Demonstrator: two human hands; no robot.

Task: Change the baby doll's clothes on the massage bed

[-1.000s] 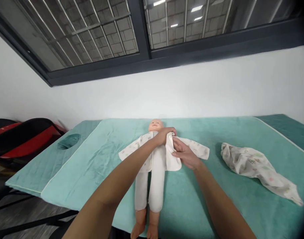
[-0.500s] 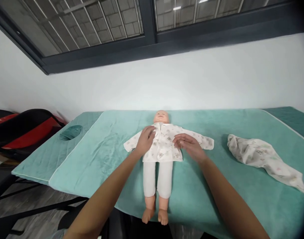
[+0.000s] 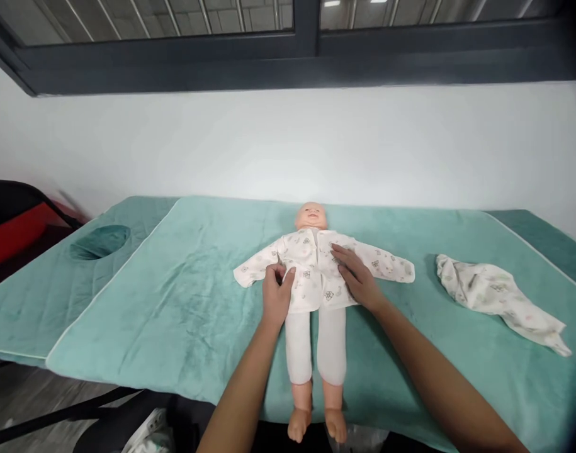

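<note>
Hands rest on the doll's point(image 3: 311, 217) printed shirt point(image 3: 316, 274): left hand point(image 3: 277, 290) has its fingers curled at the side edge, though I cannot tell if it is gripping, and right hand point(image 3: 358, 277) lies open and flat. Doll lies face up mid-bed point(image 3: 174, 302). Sleeves look filled and front panels closed, but fastening seems unfinished. A crumpled cloth point(image 3: 495, 296) lies well apart.

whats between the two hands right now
In the head view, the chest of the doll lies between them, covered by its printed white top. The left hand and right hand both touch that top, one on each side.
</note>
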